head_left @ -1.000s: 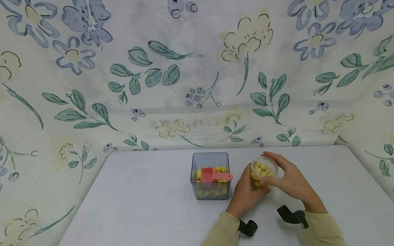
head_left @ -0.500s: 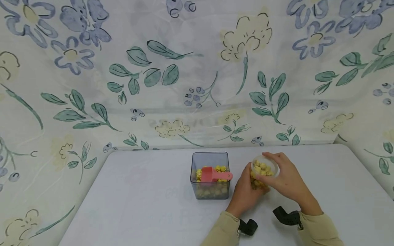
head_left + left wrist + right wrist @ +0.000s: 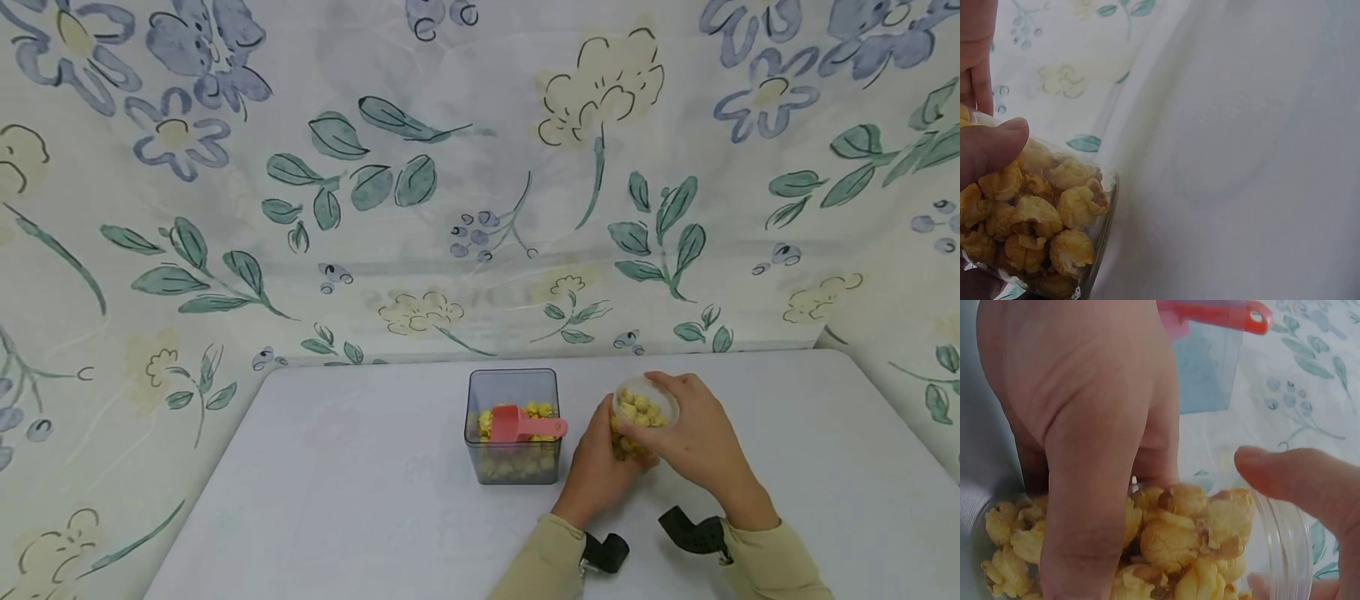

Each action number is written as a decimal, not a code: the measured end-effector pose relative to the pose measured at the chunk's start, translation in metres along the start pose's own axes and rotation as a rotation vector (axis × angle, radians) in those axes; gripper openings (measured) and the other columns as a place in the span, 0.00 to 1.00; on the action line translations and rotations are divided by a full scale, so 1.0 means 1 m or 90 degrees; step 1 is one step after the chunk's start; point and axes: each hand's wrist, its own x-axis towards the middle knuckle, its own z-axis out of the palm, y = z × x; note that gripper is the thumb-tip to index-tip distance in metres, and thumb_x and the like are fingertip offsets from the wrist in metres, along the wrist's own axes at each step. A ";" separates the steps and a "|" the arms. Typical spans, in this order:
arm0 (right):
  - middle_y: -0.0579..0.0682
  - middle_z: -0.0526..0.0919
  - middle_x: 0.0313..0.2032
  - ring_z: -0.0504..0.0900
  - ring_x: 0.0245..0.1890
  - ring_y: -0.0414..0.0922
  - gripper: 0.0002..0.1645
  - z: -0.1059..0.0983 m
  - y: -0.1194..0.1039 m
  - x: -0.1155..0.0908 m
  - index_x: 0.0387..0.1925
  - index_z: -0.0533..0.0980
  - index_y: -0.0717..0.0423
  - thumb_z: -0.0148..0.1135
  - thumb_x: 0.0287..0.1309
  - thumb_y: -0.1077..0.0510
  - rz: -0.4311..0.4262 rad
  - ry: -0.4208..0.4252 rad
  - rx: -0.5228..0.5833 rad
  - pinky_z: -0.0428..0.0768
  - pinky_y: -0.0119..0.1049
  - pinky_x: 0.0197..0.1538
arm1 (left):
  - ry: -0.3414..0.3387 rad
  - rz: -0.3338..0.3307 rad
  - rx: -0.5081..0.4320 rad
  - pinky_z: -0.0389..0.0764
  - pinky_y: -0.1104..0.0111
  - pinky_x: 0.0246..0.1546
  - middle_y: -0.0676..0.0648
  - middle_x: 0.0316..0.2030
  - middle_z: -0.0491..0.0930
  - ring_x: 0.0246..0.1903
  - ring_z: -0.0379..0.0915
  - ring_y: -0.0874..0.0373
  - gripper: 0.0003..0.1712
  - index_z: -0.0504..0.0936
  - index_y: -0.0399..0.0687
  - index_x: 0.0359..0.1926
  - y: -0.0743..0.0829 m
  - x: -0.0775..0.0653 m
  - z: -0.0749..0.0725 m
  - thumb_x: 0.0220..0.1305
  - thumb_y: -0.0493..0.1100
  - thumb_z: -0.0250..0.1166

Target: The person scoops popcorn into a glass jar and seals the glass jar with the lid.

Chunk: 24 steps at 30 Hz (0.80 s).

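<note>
A clear round plastic jar point(image 3: 642, 408) full of yellow popcorn is tilted, its top toward the head camera. My left hand point(image 3: 600, 471) grips its side, the thumb point(image 3: 988, 149) across the wall in the left wrist view. Around the top, my right hand point(image 3: 705, 442) curls thumb and fingers at the clear ridged rim point(image 3: 1288, 550). Whether a clear lid covers that rim, I cannot tell. Beside my left hand stands a grey see-through box point(image 3: 517, 468) partly filled with popcorn. On that popcorn lies a pink scoop point(image 3: 513, 425), its handle over the box's right edge.
Both hands and the box are over a white table point(image 3: 337, 500). A flower-printed cloth point(image 3: 480, 167) hangs behind it and along the sides. Black wrist mounts point(image 3: 606, 553) stick out from the beige sleeves point(image 3: 536, 567).
My right hand and wrist have swung left and turned around the jar's top, the thumb shifting left along the rim. My left hand, the jar, the box and the scoop stay nearly in place.
</note>
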 end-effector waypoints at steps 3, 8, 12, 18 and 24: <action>0.61 0.74 0.42 0.73 0.36 0.53 0.48 0.000 -0.002 0.000 0.57 0.70 0.61 0.69 0.42 0.34 0.005 0.010 -0.016 0.73 0.46 0.34 | 0.006 0.014 -0.007 0.65 0.64 0.60 0.62 0.57 0.65 0.57 0.62 0.68 0.44 0.54 0.65 0.66 0.000 0.000 0.001 0.53 0.51 0.70; 0.63 0.74 0.42 0.74 0.36 0.54 0.48 -0.001 -0.005 -0.002 0.56 0.71 0.62 0.69 0.41 0.34 0.011 0.024 -0.027 0.73 0.47 0.34 | 0.011 0.024 -0.014 0.66 0.66 0.59 0.63 0.56 0.65 0.56 0.63 0.69 0.43 0.55 0.67 0.65 0.000 0.000 0.002 0.53 0.50 0.70; 0.63 0.74 0.42 0.74 0.37 0.55 0.48 0.000 -0.006 -0.002 0.56 0.72 0.62 0.69 0.41 0.34 0.017 0.032 -0.028 0.73 0.49 0.34 | 0.016 0.024 -0.012 0.66 0.66 0.59 0.63 0.57 0.65 0.56 0.62 0.69 0.42 0.55 0.67 0.65 0.000 0.001 0.004 0.54 0.49 0.69; 0.63 0.74 0.42 0.74 0.37 0.54 0.49 0.000 -0.005 -0.002 0.56 0.71 0.63 0.67 0.41 0.32 0.028 0.026 -0.029 0.73 0.48 0.34 | 0.019 0.023 -0.010 0.67 0.66 0.58 0.63 0.55 0.66 0.55 0.63 0.69 0.41 0.57 0.68 0.64 0.000 0.001 0.004 0.54 0.49 0.69; 0.62 0.73 0.42 0.73 0.36 0.54 0.50 0.000 -0.005 -0.002 0.57 0.71 0.62 0.67 0.41 0.31 0.035 0.019 -0.018 0.73 0.47 0.34 | 0.016 0.024 -0.006 0.67 0.67 0.58 0.63 0.55 0.66 0.54 0.63 0.69 0.41 0.56 0.66 0.64 0.001 0.001 0.003 0.54 0.48 0.69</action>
